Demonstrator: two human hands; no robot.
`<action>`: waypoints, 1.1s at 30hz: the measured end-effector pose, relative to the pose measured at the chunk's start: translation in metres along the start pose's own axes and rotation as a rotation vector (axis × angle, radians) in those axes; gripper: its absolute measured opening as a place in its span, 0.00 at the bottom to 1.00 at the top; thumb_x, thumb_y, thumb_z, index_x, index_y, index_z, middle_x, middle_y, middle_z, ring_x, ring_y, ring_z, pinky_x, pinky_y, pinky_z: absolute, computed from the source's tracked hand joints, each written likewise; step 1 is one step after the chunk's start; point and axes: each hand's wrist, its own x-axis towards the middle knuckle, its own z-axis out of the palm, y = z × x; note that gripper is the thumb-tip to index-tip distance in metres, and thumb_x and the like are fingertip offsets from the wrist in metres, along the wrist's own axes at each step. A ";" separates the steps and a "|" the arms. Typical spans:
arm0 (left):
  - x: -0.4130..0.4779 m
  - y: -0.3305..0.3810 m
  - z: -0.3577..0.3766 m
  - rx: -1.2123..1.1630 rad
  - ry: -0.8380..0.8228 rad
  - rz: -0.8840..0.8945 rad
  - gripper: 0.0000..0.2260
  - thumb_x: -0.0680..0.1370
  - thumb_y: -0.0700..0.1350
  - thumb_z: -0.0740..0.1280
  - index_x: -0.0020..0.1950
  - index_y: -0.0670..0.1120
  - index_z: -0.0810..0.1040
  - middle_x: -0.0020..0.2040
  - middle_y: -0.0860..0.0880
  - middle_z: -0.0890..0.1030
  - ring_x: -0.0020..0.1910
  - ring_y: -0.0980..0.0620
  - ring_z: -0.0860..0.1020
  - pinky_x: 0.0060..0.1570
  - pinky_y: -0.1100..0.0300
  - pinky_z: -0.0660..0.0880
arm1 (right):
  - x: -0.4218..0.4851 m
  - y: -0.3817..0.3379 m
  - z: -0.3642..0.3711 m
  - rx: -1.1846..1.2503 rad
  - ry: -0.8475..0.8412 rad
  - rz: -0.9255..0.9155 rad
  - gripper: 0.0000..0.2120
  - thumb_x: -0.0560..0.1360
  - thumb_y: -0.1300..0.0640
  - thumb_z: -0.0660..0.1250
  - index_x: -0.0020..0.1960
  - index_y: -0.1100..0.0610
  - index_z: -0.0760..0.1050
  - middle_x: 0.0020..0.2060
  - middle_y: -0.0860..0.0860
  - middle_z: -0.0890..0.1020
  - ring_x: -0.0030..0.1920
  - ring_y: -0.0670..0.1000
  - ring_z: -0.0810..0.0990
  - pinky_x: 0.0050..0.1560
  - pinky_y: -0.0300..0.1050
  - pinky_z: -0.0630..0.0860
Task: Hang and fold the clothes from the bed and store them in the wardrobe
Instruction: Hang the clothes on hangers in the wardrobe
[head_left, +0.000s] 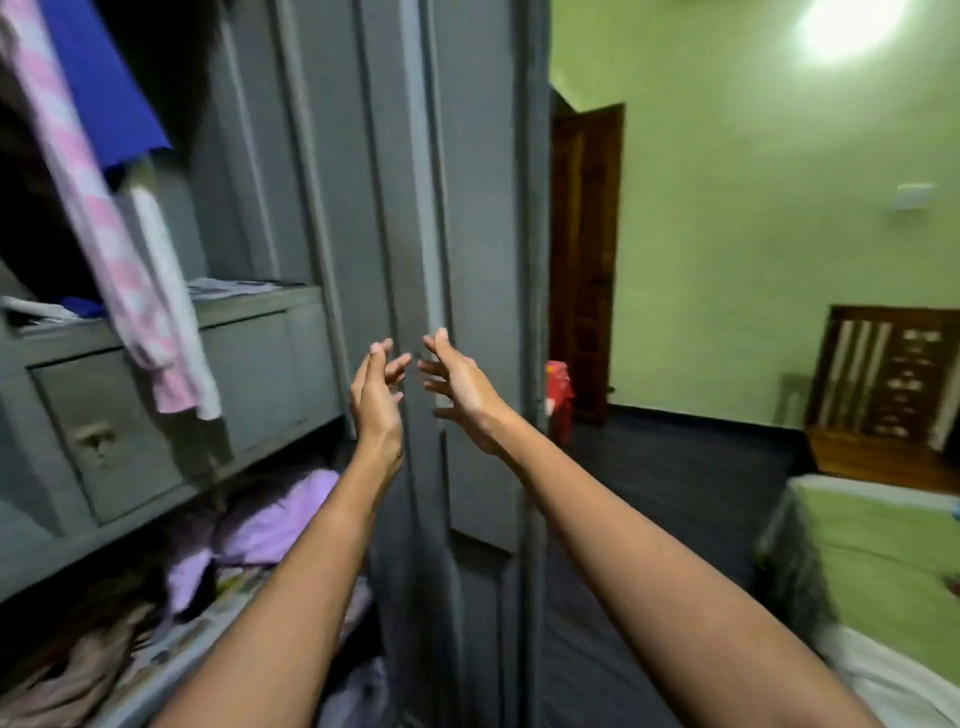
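My left hand (376, 387) and my right hand (460, 387) are stretched out side by side in front of the grey wardrobe door (467, 218), fingers spread and holding nothing. Whether they touch the door I cannot tell. Inside the open wardrobe on the left hang a blue garment (104, 88) and a pink-and-white checked garment (98, 223). A lilac cloth (275, 525) lies with other clothes on the lower shelf. The bed (878, 561) with its green sheet shows at the right edge.
A grey drawer (104, 431) sits under the hanging section, with papers on the shelf above it. Behind the door are a brown wooden room door (584, 249), a red bag (560, 395), a wooden headboard (893, 374) and dark floor.
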 end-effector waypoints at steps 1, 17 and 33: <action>-0.013 -0.009 0.019 -0.009 -0.039 -0.019 0.18 0.82 0.50 0.52 0.65 0.43 0.72 0.60 0.40 0.78 0.54 0.51 0.74 0.49 0.58 0.67 | -0.013 0.004 -0.021 -0.004 0.049 -0.003 0.27 0.81 0.42 0.47 0.75 0.54 0.59 0.70 0.56 0.68 0.70 0.56 0.67 0.65 0.57 0.64; -0.333 -0.236 0.379 0.007 -0.755 -0.570 0.16 0.82 0.46 0.54 0.65 0.40 0.72 0.53 0.42 0.76 0.48 0.53 0.75 0.44 0.65 0.68 | -0.289 0.143 -0.470 0.014 0.974 0.256 0.25 0.82 0.44 0.47 0.71 0.56 0.66 0.65 0.56 0.74 0.61 0.53 0.72 0.59 0.51 0.67; -0.555 -0.503 0.518 0.490 -1.007 -1.006 0.12 0.81 0.50 0.56 0.59 0.48 0.76 0.56 0.46 0.78 0.56 0.50 0.74 0.49 0.59 0.68 | -0.504 0.404 -0.710 0.207 1.436 0.768 0.14 0.81 0.52 0.55 0.44 0.57 0.76 0.45 0.61 0.80 0.43 0.56 0.77 0.43 0.47 0.72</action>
